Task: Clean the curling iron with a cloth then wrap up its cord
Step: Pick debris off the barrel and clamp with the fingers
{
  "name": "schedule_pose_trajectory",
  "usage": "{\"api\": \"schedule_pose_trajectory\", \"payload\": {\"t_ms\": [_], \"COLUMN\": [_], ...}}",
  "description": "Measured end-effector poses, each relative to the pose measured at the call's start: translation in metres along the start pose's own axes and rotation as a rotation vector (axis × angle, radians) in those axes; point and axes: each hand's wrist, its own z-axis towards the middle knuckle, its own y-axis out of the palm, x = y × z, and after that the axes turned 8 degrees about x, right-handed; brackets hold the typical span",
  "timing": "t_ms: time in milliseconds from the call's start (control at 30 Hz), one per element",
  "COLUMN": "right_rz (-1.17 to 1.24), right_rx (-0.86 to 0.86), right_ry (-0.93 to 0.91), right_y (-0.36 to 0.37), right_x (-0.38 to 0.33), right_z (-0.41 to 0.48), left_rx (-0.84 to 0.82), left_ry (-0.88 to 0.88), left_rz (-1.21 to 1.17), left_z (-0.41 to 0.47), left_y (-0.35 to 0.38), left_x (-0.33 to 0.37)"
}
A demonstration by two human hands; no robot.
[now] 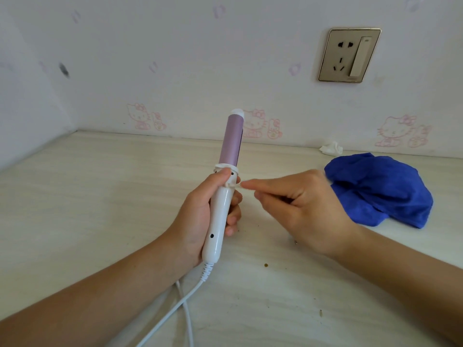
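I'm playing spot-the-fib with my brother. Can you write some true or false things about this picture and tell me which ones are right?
1. The left hand holds the curling iron upright. True.
2. The blue cloth is wrapped round the iron's barrel. False: it lies on the table, to the right of both hands.
3. The cord is plugged into the wall socket. False: the socket is empty, and the cord trails toward the person.
4. The right hand reaches the iron's small lever. True.

Glossy white plastic curling iron (220, 211) handle, satin lilac barrel; fuzzy blue cloth (380, 189); pale wood-grain tabletop (100, 196).
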Motion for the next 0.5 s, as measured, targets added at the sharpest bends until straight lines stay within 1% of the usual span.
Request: {"api": "schedule_pose_trajectory", "payload": {"t_ms": [67,133,200,233,333,433,500], "right_rz": [0.001,0.001,0.021,0.033,0.026,-0.018,0.002], "right_rx": [-0.098,-0.115,-0.094,-0.109,-0.211,-0.152,-0.186], "right_ry": [-0.06,-0.092,-0.064,-0.054,-0.067,-0.051,-0.042], "right_y": [0.002,0.002,0.001,0.001,0.006,0.005,0.004], "right_x": [-0.006,-0.01,-0.009,-0.009,-0.016,-0.016,-0.017], "right_z": [-0.003,-0.003,-0.002,-0.003,-0.01,-0.007,-0.008], "left_rx": [0.021,0.029,0.021,0.023,0.044,0.037,0.042], "left_ry": [-0.003,-0.008,-0.009,-0.012,-0.034,-0.05,-0.048], "left_rz": [0.01,0.022,0.028,0.03,0.023,-0.001,-0.017], "left_z": [0.0,0.0,0.0,-0.001,0.0,0.0,0.0], "left_y": [0.001,0.002,0.002,0.002,0.001,0.001,0.0], "left_x": [0.0,0.0,0.0,0.0,0.0,0.0,0.001]}}
